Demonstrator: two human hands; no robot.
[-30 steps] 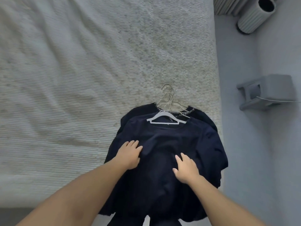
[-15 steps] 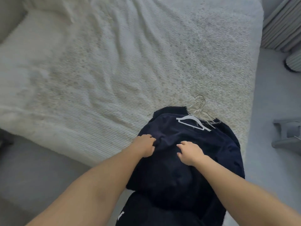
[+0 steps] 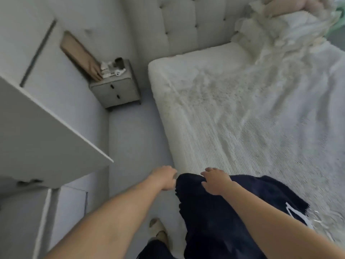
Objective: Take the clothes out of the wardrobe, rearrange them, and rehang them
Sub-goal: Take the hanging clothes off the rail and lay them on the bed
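Note:
A pile of dark navy clothes [image 3: 224, 212] lies over the near edge of the bed [image 3: 252, 113] and hangs down toward the floor. A white hanger [image 3: 298, 214] shows at the pile's right end, with blurred metal hooks beside it. My left hand [image 3: 164, 177] is curled at the left edge of the fabric. On top of the same raised fold sits my right hand [image 3: 216, 181], fingers bent down into it. The frame is blurred, so the exact grip is hard to make out.
A white wardrobe door [image 3: 56, 128] stands open at the left. A grey nightstand [image 3: 115, 90] with small items is by the tufted headboard [image 3: 186, 25]. Crumpled bedding [image 3: 289, 21] lies at the bed's head. A foot in a pale slipper [image 3: 158, 230] is on the grey floor.
The view has swung left, bringing the wardrobe door and nightstand into sight. Both hands moved from the middle of the clothes to their left edge and bunched the fabric.

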